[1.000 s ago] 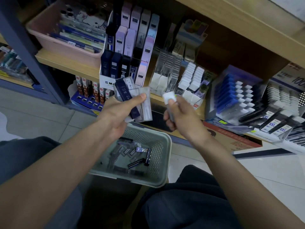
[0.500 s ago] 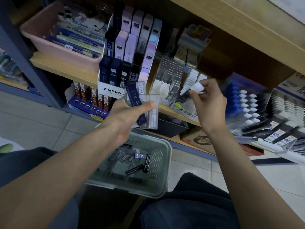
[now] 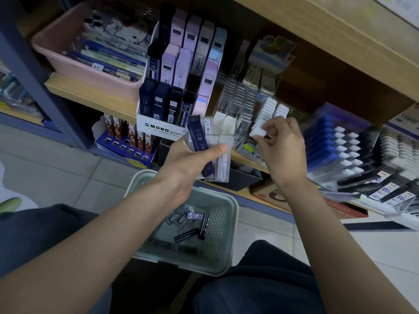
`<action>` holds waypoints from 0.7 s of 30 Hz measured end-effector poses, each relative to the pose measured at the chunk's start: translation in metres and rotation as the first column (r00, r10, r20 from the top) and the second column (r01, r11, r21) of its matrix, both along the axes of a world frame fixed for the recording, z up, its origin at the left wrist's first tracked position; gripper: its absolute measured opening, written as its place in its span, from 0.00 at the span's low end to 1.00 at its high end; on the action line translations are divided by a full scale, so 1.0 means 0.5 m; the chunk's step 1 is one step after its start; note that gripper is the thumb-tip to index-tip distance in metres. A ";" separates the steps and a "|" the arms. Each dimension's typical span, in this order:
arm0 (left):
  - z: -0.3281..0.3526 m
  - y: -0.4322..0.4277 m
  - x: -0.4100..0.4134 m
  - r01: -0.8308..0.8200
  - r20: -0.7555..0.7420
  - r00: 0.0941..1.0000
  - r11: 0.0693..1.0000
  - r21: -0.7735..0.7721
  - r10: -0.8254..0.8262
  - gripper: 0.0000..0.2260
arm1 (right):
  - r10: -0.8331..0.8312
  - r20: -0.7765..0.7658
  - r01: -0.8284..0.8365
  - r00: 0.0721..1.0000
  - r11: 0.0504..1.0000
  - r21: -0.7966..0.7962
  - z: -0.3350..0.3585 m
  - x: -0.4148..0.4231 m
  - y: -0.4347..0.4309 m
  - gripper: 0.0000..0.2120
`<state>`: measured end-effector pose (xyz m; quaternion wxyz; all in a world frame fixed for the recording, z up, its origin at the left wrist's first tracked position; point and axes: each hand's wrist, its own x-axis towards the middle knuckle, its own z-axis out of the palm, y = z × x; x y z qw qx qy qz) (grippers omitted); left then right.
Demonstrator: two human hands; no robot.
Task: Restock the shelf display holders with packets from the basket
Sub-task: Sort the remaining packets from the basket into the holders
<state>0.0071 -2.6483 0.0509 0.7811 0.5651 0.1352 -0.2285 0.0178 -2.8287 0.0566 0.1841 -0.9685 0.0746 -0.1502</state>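
Observation:
My left hand (image 3: 192, 159) grips a fan of slim lead packets (image 3: 209, 150), one dark blue marked 0.5 HB, the others clear. My right hand (image 3: 281, 150) pinches a white-capped packet (image 3: 258, 132) at the front of a row of white-capped packets in a display holder (image 3: 269, 112) on the shelf. A pale green basket (image 3: 226, 227) sits on the floor between my knees, with several dark and clear packets (image 3: 192, 225) in it. The white MONO display holder (image 3: 158, 128) stands left of my hands, filled with dark and pastel cases.
A pink bin (image 3: 74, 62) of stationery sits on the wooden shelf (image 3: 90, 96) at upper left. A clear tiered holder (image 3: 238, 105) stands between the MONO holder and the white-capped rows. Blue and black packets (image 3: 328, 141) fill racks on the right. A lower rack (image 3: 127, 141) holds brown items.
My right hand carried the white-capped packet from beside the left hand up to the shelf holder, then lowered slightly at the front of the row. The left hand rose a little.

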 end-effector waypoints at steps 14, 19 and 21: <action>0.004 -0.004 -0.001 -0.008 0.050 0.999 1.000 0.006 0.008 0.12 | 0.393 -0.231 -0.110 0.890 0.677 0.727 0.059 -0.053 0.080 0.09; 0.004 -0.005 -0.002 0.008 0.052 0.999 1.000 0.024 -0.009 0.07 | 0.386 -0.231 -0.102 0.893 0.674 0.731 0.065 -0.051 0.063 0.09; 0.005 -0.004 -0.003 0.010 0.036 0.999 1.000 0.000 -0.010 0.07 | 0.327 -0.194 -0.087 0.925 0.678 0.730 0.068 -0.048 0.053 0.09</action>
